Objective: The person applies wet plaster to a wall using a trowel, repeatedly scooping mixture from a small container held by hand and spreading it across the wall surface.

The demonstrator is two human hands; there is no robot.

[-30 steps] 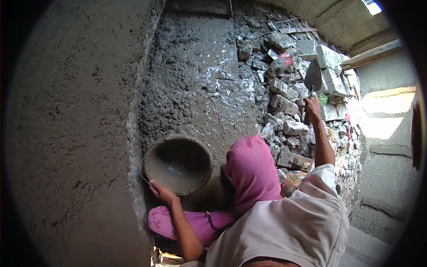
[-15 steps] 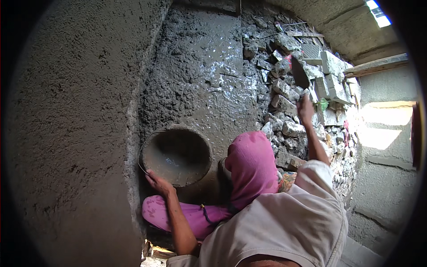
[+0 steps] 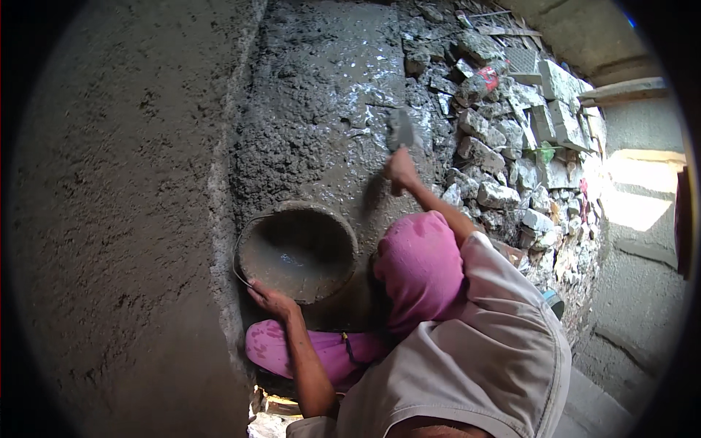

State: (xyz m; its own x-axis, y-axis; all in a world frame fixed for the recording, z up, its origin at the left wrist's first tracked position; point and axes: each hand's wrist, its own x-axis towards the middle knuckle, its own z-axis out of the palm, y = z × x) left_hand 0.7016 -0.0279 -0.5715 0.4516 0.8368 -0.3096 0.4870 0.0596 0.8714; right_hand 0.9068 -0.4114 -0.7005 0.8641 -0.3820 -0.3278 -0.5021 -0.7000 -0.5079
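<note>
My left hand (image 3: 274, 299) grips the near left rim of a grey bucket (image 3: 343, 237), its fingers close to the wire handle (image 3: 236, 259). The bucket's round mouth faces up toward me, with dark shadow inside and a wet glint. My right hand (image 3: 400, 169) is closed round a trowel's handle. The trowel blade (image 3: 401, 130), blurred by motion, points away from me over wet mortar (image 3: 365, 77) on the floor. Whether the blade touches the mortar I cannot tell.
Along the left rises a rough grey plastered wall (image 3: 124, 182). Broken rubble (image 3: 482, 157) and pale blocks (image 3: 562, 120) are heaped at the right, with a plank (image 3: 624, 92) beyond. My pink-clad knees (image 3: 420, 255) stand close to the bucket.
My right hand has swung the trowel left and inward, from above the rubble to over the wet mortar. My left hand stays at the bucket's rim.
</note>
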